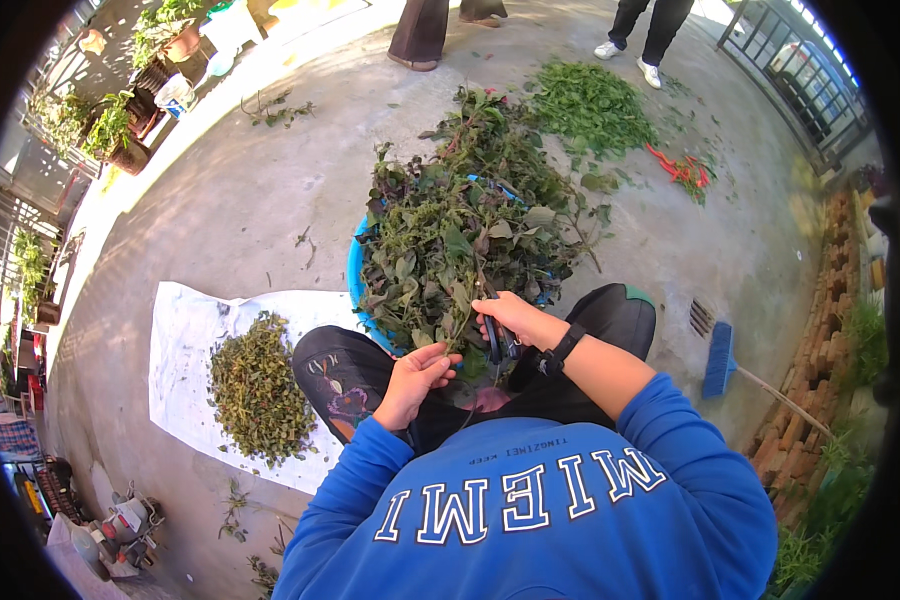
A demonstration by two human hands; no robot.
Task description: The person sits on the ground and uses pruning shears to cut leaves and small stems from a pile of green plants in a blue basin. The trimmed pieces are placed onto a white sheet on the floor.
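Observation:
A blue plastic basin (355, 266) stands before my knees, heaped with leafy green and purplish cut plants (427, 225). In my right hand (516, 319) are dark-handled garden shears (493, 341), their blades pointing into the leaves. My left hand (418, 375) pinches a leafy stem (450, 337) between thumb and fingers at the basin's near edge. To the left, a heap of small trimmed leaves (261, 390) lies on a white sheet (176, 360). How far the shears' blades are apart is hard to see among the foliage.
Bright green leaves (592, 105) and red chillies (679, 169) lie on the concrete floor beyond the basin. Two people stand at the far side, only their legs showing. A blue broom (718, 360) rests at right near stacked bricks (802, 375). Potted plants (109, 135) line the left.

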